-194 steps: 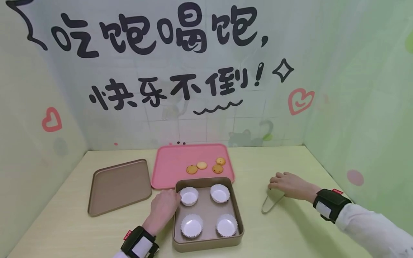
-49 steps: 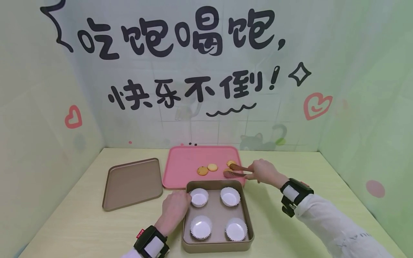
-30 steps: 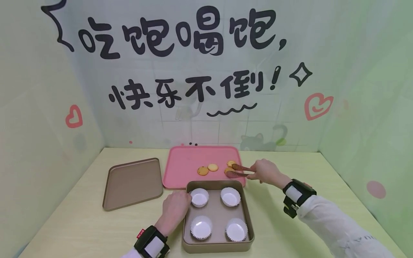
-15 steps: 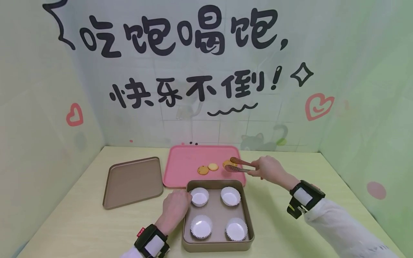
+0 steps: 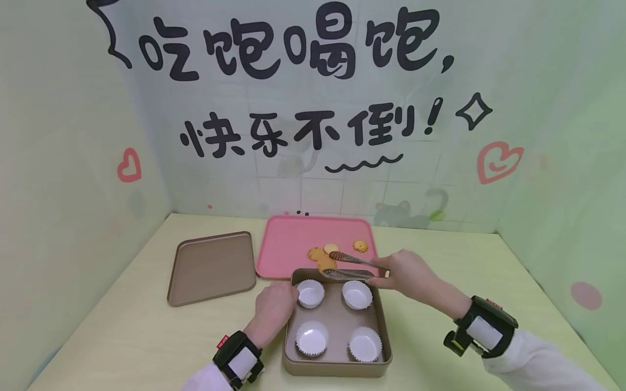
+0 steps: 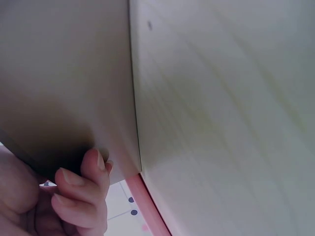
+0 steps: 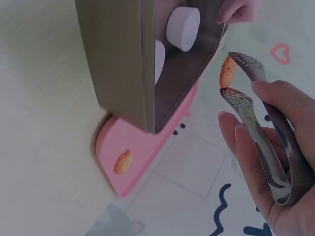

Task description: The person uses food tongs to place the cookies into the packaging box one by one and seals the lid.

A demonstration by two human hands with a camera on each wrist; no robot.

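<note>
My right hand (image 5: 413,277) holds metal tongs (image 5: 349,275) with perforated tips. Pinched between those tips is a round golden cookie (image 7: 227,72), raised above the back rim of a deep brown baking pan (image 5: 337,370). Several white fluted paper cups (image 5: 312,338) stand inside the pan, and they look empty. At the pan's back left corner, my left hand (image 5: 275,305) grips the rim; in the left wrist view its curled fingers (image 6: 81,194) lie against the outer wall. Three cookies are on the pink tray (image 5: 288,236): one speckled (image 5: 315,253), one pale (image 5: 330,248), one ridged (image 5: 360,246).
Left of the pink tray lies a flat brown tray (image 5: 212,269) on the pale wooden table (image 5: 127,336). The pan stands against the pink tray's front edge. A printed curtain (image 5: 313,163) closes off the back and both sides.
My right hand took the tongs from the table, gripped a cookie at the pink tray's right side, lifted it and carried it left toward the pan. The left hand stays on the pan.
</note>
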